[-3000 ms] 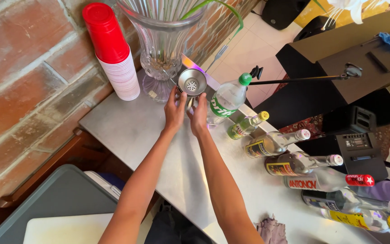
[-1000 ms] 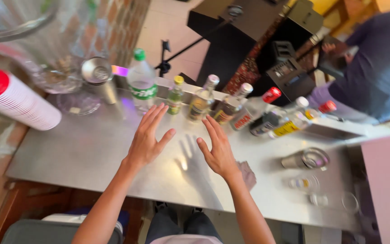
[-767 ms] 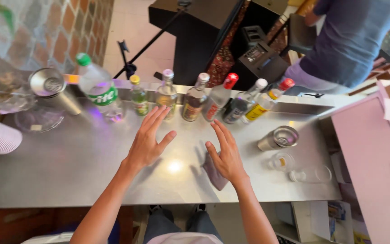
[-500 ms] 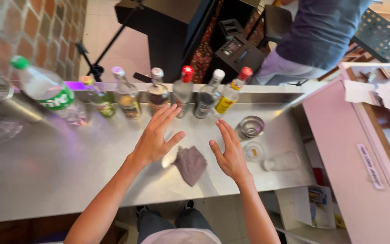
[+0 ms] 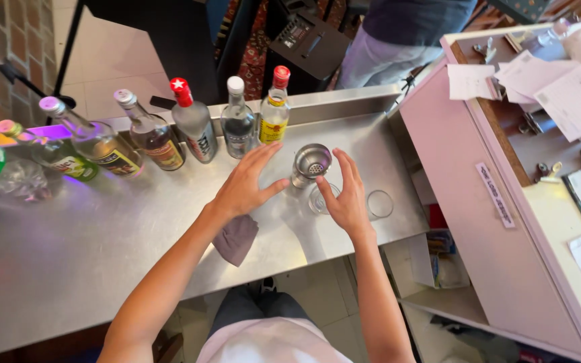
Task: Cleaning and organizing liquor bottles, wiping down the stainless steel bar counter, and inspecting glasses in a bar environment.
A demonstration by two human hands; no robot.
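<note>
Both open hands, left hand point(image 5: 245, 185) and right hand point(image 5: 345, 197), hover on either side of a metal shaker point(image 5: 309, 163) and a small glass point(image 5: 319, 198) on the steel table point(image 5: 68, 249).

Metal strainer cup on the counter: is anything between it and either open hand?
Nothing visible. The left hand and right hand flank the metal strainer cup with bare steel counter between. A clear glass sits just below it, by the right hand's fingers.

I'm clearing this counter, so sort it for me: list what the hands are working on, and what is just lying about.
In hand:
left hand and right hand, open, either side of the metal shaker top
small clear glass beside the right hand

Lying about:
row of bottles
grey cloth
second clear glass
papers on the side desk
</note>
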